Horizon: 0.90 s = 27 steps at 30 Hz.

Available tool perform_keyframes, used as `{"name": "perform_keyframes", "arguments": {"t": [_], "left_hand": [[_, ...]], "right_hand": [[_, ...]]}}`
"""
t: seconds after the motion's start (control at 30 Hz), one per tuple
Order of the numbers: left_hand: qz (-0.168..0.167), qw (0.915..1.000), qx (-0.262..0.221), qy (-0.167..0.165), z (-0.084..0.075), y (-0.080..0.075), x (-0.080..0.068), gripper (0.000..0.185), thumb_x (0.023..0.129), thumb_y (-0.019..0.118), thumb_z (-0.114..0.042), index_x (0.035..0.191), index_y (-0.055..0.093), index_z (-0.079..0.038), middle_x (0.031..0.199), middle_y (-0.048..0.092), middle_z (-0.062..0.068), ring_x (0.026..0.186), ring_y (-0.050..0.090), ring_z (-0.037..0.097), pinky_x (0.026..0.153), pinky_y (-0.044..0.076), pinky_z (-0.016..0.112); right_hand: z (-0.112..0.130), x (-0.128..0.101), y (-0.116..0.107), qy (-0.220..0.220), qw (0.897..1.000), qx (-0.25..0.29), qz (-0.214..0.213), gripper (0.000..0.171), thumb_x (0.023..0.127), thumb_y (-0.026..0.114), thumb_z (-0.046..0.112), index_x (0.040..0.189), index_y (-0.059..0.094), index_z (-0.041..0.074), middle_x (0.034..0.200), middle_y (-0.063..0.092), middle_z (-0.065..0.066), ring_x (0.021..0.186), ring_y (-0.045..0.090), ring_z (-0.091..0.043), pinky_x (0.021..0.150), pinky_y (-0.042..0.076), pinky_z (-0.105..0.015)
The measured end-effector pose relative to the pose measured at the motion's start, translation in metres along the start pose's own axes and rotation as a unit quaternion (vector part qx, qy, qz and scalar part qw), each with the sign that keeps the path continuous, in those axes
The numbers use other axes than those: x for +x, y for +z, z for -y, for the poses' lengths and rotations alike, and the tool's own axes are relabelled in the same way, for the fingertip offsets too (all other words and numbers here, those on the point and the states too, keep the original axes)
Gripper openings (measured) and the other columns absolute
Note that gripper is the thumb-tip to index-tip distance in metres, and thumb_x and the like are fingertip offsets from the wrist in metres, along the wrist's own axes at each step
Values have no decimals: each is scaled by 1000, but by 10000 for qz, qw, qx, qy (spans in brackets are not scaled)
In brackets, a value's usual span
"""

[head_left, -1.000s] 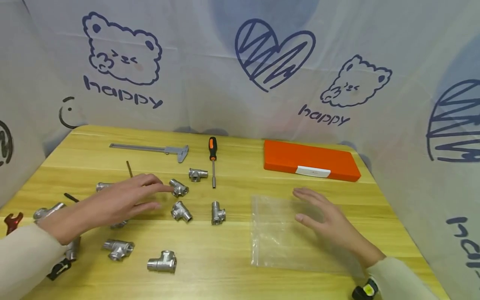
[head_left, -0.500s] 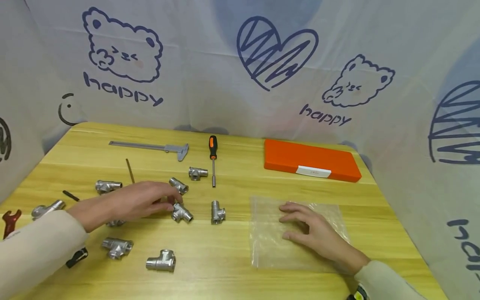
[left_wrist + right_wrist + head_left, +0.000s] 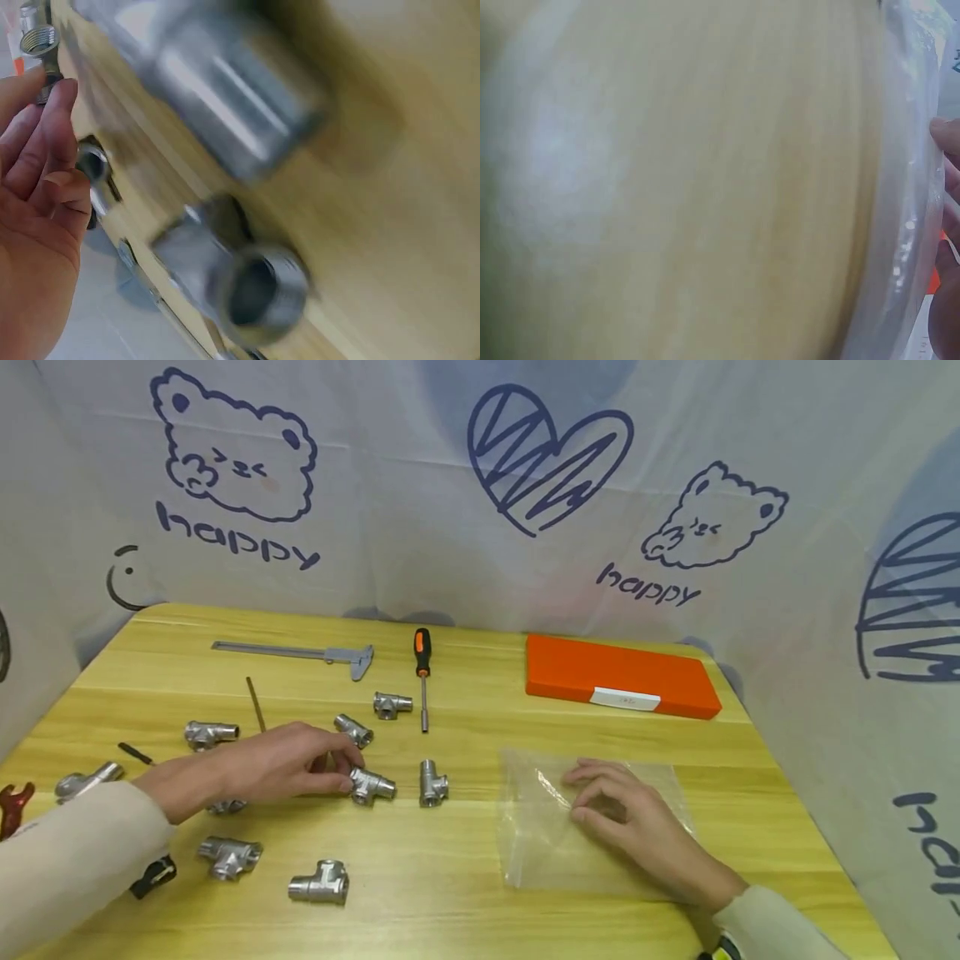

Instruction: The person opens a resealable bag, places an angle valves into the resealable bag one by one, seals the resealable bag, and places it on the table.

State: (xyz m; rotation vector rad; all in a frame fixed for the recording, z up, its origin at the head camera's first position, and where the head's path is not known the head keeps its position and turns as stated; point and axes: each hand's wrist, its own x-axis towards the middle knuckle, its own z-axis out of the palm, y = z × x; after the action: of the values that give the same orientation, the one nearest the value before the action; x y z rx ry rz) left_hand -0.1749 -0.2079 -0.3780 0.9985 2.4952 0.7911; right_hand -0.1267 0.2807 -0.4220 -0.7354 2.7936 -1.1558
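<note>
Nearest the viewer, two steel tee fittings lie loose on the wooden table (image 3: pixel 465 910) — one (image 3: pixel 320 884) at the front, another (image 3: pixel 228 856) to its left. Just behind them the left hand (image 3: pixel 281 764) reaches in from the left, its fingertips curled round a tee fitting (image 3: pixel 371 786) and pinching it against the tabletop; a further fitting (image 3: pixel 433 782) stands just to the right of it, apart from the hand. On the right, the right hand (image 3: pixel 626 818) rests on a clear plastic bag (image 3: pixel 540 843) that lies flat on the table, its fingers bent and gathering the film near the bag's top edge — the wrist view is too blurred to show the grip closely. Farther back lie two more fittings (image 3: pixel 352 729) (image 3: pixel 392 703), a screwdriver (image 3: pixel 423 672) with an orange-and-black handle, a grey caliper (image 3: pixel 300 653), and an orange case (image 3: pixel 618 677) near the backdrop.
</note>
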Motion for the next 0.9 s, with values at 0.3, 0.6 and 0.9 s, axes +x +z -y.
{"name": "perform_keyframes", "arguments": {"t": [0.3, 0.6, 0.9], "left_hand": [[-402, 9970, -456, 482, -49, 18, 28, 27, 105, 74, -31, 123, 74, -12, 100, 76, -12, 81, 63, 0, 72, 57, 24], [-375, 9988, -271, 159, -99, 50, 84, 21, 102, 77, -22, 117, 74, -8, 94, 77, -8, 83, 66, 1, 78, 57, 22], [-228, 9986, -430, -187, -125, 79, 119, 19, 101, 78, -16, 115, 75, -4, 98, 81, 4, 86, 72, 13, 81, 61, 30]], "right_hand": [[5, 0, -7, -352, 9982, 136, -474, 19, 104, 75, 10, 106, 73, 29, 132, 74, 5, 137, 62, -14, 117, 36, -10], [6, -5, -7, -402, 9965, 415, -600, 20, 104, 73, 6, 108, 72, 25, 127, 77, 3, 123, 69, -10, 112, 43, -12], [5, -6, -8, 19, 9970, 541, -562, 11, 108, 71, 16, 107, 71, 27, 129, 76, 9, 128, 68, -10, 115, 41, -13]]}}
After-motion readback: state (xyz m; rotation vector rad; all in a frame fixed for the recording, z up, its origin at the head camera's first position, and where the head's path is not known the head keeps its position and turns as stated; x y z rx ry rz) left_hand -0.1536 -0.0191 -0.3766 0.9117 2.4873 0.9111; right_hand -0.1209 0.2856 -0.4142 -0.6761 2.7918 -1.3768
